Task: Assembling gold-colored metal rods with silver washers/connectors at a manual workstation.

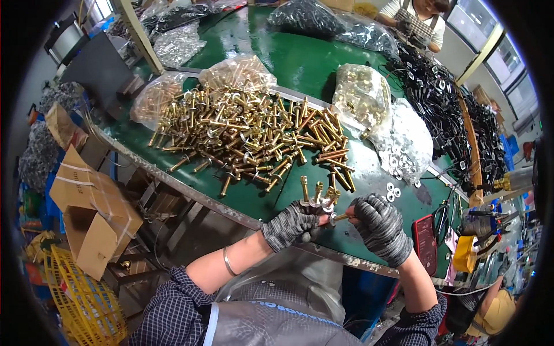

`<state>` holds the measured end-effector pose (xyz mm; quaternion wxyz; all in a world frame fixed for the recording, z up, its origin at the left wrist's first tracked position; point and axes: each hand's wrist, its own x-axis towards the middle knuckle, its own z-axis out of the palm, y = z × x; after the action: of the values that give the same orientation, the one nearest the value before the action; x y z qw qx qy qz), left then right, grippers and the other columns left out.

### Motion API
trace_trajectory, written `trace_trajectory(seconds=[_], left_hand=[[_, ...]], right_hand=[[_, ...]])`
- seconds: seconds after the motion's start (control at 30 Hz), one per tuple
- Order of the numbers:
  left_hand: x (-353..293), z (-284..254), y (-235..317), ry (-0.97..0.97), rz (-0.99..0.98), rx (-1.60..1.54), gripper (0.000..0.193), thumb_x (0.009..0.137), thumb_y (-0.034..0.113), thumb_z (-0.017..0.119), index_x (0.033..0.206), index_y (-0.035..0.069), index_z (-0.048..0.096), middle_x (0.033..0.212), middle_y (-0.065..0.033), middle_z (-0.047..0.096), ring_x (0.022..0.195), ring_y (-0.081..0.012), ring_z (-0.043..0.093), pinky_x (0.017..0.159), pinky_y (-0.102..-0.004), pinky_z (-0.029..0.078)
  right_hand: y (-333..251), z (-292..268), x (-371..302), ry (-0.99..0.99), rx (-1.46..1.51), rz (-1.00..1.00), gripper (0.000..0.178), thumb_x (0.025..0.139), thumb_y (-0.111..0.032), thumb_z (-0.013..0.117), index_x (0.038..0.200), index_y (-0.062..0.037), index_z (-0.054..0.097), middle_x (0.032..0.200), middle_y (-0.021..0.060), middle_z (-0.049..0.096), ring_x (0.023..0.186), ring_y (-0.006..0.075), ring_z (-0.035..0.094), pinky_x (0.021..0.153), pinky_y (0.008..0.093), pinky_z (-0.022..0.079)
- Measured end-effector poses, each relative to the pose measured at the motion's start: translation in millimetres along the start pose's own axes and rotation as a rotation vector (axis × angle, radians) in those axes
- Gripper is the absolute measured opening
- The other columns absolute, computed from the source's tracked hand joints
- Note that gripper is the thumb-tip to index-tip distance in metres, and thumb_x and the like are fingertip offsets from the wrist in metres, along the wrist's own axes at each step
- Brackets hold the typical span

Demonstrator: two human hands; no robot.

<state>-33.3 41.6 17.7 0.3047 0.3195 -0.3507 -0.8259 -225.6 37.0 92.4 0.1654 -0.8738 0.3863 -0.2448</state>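
Observation:
My left hand point(291, 225), in a grey striped glove with bare fingertips, is closed around several brass-coloured bolts point(305, 189) that stand upright from it with pale washers around them. Just to its right, my right hand point(382, 227), gloved alike, pinches the end of another bolt point(343, 217). This one lies almost level, and a washer sits at its left end, close to the left fingertips. Whether the left fingers touch that washer I cannot tell. Beyond both hands spreads a large heap of bolts point(242, 135), many with washers on them.
Loose washers point(390, 192) lie by a plastic bag of white washers point(407, 135). A bag of brass-coloured parts point(362, 98) stands behind. A red phone point(425, 245) rests right of my hand. Black cables point(444, 109) fill the right side. Another person point(412, 23) works at the far right.

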Motion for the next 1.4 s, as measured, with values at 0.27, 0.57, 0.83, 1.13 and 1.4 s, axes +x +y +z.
trace_trajectory(seconds=[0.27,0.57,0.83,1.13,1.4], left_hand=[[-0.9,6.1,-4.4,0.028,0.033,0.074,0.013,0.079,0.015,0.058,0.088,0.006,0.057,0.062,0.0027,0.05,0.051,-0.0025,0.044,0.041,-0.0142,0.033],[-0.7,10.4,1.2,0.099,-0.045,-0.047,0.01,0.079,0.013,0.058,0.087,0.006,0.056,0.066,0.0013,0.053,0.054,-0.0031,0.047,0.04,-0.014,0.032],[-1.1,10.1,1.5,0.076,-0.072,0.008,0.011,0.08,0.012,0.056,0.088,0.006,0.055,0.074,0.0006,0.055,0.054,-0.0032,0.047,0.041,-0.0139,0.034],[-1.9,6.9,-3.5,0.052,-0.044,0.054,0.019,0.081,0.015,0.057,0.098,0.005,0.054,0.078,0.0003,0.056,0.057,-0.0037,0.049,0.043,-0.0156,0.038],[-31.3,-56.5,38.8,0.192,-0.114,-0.688,0.036,0.084,0.019,0.05,0.116,0.007,0.039,0.077,-0.008,0.056,0.057,-0.0085,0.053,0.046,-0.0153,0.044]], right_hand=[[-0.8,-5.1,-4.6,-0.249,-0.263,0.139,0.013,0.07,-0.013,0.059,0.078,-0.006,0.053,0.069,0.0121,0.054,0.064,0.0301,0.054,0.056,0.0371,0.043],[11.6,0.6,-14.1,-0.11,-0.167,0.047,0.022,0.07,-0.023,0.062,0.08,-0.0054,0.053,0.064,0.0111,0.051,0.056,0.0304,0.052,0.05,0.0368,0.041],[6.9,-4.3,-11.0,-0.082,-0.251,-0.03,0.02,0.07,-0.021,0.061,0.078,-0.0063,0.051,0.07,0.0099,0.053,0.062,0.0278,0.053,0.052,0.037,0.041],[6.1,-2.5,-11.1,-0.019,-0.126,0.003,0.02,0.075,-0.025,0.057,0.073,-0.006,0.052,0.062,0.0119,0.051,0.059,0.0279,0.052,0.052,0.0379,0.041],[26.3,4.2,-11.1,-0.111,0.032,0.276,0.017,0.075,-0.022,0.057,0.076,-0.0054,0.054,0.063,0.0124,0.052,0.061,0.0301,0.053,0.056,0.0388,0.042]])
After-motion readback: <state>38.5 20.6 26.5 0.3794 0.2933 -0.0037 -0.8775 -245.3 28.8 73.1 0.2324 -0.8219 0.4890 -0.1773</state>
